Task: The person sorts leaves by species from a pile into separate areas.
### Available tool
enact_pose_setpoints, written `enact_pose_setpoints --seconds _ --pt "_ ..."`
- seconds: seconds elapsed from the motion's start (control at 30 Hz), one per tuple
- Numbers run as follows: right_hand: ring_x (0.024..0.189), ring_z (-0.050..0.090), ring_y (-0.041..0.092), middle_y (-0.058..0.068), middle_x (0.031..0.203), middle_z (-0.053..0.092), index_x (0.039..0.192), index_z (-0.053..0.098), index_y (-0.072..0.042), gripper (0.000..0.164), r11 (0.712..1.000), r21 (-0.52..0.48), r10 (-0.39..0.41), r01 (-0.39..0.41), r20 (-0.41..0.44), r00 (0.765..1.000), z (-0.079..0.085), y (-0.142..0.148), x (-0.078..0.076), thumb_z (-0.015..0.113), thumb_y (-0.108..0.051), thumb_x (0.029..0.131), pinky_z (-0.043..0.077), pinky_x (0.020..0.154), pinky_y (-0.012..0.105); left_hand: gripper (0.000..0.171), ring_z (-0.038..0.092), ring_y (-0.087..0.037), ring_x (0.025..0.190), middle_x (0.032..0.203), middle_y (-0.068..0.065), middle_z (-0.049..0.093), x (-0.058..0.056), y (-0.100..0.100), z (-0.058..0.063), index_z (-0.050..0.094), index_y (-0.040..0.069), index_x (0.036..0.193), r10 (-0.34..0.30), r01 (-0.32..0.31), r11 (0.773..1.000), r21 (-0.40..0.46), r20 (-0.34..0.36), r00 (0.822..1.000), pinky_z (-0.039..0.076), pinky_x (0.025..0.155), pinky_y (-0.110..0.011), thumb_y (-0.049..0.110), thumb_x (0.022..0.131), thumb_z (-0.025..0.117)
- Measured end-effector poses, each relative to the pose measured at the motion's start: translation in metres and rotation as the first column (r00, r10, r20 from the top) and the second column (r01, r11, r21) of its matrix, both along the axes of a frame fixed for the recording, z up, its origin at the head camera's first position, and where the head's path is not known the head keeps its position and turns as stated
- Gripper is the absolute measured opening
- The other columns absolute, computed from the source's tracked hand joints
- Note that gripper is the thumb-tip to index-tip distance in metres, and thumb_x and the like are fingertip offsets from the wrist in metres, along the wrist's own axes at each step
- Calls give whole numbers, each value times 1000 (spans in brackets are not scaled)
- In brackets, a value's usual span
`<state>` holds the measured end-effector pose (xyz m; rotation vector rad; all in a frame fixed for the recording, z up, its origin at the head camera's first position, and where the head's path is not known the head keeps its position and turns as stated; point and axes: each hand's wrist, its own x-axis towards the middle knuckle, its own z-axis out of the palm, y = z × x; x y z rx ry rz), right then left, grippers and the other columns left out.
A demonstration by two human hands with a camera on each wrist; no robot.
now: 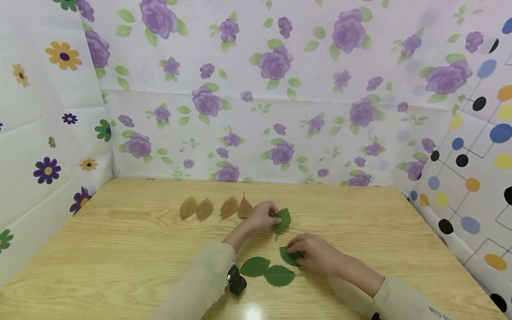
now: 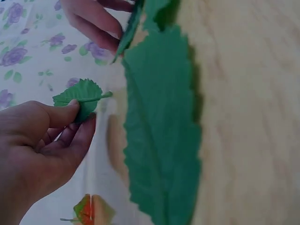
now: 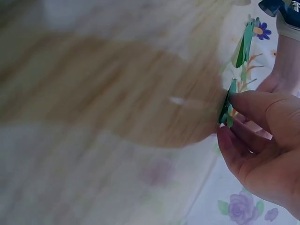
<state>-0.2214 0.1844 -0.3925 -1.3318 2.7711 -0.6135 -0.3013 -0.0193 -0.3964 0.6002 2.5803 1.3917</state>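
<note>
My left hand pinches a green serrated leaf by its left side, just right of the row of reddish-brown leaves. In the left wrist view the thumb lies across this leaf and its short stem points right. Nearer the front, my right hand holds another green leaf between thumb and fingers, which cover part of it. The right wrist view shows that leaf nearly edge-on at the fingertips. Two more green leaves, one on the left and one on the right, lie tip to tip between the forearms.
Several reddish-brown leaves lie in a row toward the back of the wooden table. A flowered sheet hangs behind the table, with patterned sheets at both sides. A dark device is strapped at the left wrist.
</note>
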Motion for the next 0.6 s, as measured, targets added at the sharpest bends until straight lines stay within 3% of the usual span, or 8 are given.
enact_pose_setpoints --seconds 0.17,0.3,0.43,0.6 --pt "79 52 11 7 105 61 106 71 -2 28 998 -23 -51 55 146 988 5 1 -4 76 1 79 48 67 23 12 50 -14 73 78 -3 53 -4 0 -6 61 -2 91 64 -67 997 -34 -62 996 44 64 -24 0 86 71" --pt "80 51 13 1 98 59 107 71 -3 29 993 -52 -92 109 256 962 7 4 -8 77 -2 78 47 68 25 8 52 -15 76 79 -3 56 -4 -2 -7 65 -3 93 101 -104 994 -37 -74 992 47 67 -26 1 88 69" --pt "83 54 15 -1 95 60 105 70 -4 29 986 -68 -123 152 313 942 7 6 -10 79 -3 78 49 71 27 6 52 -15 77 82 -4 57 -3 -2 -5 65 -3 94 103 -104 994 -45 -35 994 47 67 -26 1 90 65" --pt "82 55 13 -1 95 64 103 69 -5 26 983 -90 -123 161 331 935 2 9 -11 78 -3 78 50 70 26 6 55 -16 70 81 -6 57 -1 0 -5 61 -4 95 105 -103 994 -43 42 994 49 61 -25 -1 91 60"
